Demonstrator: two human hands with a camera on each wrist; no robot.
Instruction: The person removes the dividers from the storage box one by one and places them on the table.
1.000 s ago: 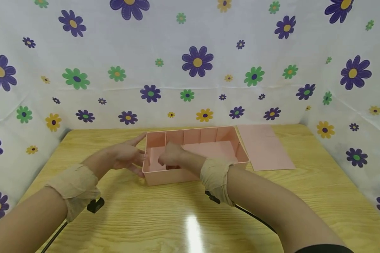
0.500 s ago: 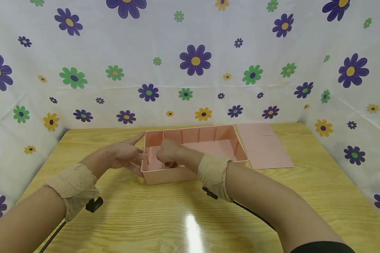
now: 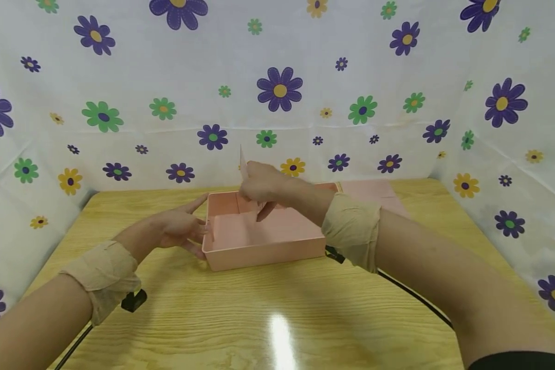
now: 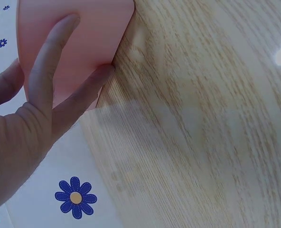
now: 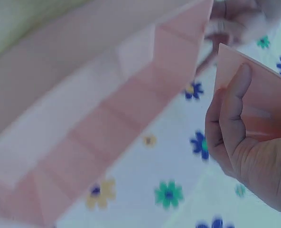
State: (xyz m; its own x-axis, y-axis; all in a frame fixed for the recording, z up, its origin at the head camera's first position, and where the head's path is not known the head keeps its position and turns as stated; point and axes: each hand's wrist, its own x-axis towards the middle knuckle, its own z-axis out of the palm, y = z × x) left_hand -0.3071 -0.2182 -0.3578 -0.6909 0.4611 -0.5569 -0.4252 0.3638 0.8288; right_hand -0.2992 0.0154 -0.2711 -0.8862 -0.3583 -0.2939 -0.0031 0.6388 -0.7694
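A long pink open-topped box [image 3: 263, 252] stands on the wooden table in the head view. My left hand [image 3: 180, 226] lies against its left end wall with fingers spread. Seen from the left wrist, those straight fingers [image 4: 43, 78] press on the pink end wall [image 4: 98, 28]. My right hand [image 3: 263, 182] pinches a thin pink divider [image 3: 243, 162] above the box. The right wrist view shows that divider [image 5: 264, 83] tilted, with fingers on its face and the box beside it; its far part runs out of frame.
A flat pink sheet [image 3: 370, 190] lies on the table right of the box, partly hidden by the right arm. Behind the table hangs a white flowered cloth [image 3: 203, 97]. Cables trail from both wrist cameras.
My right hand has risen from inside the box's left part, lifting the divider out, and moved slightly right. My left hand stays against the end wall.
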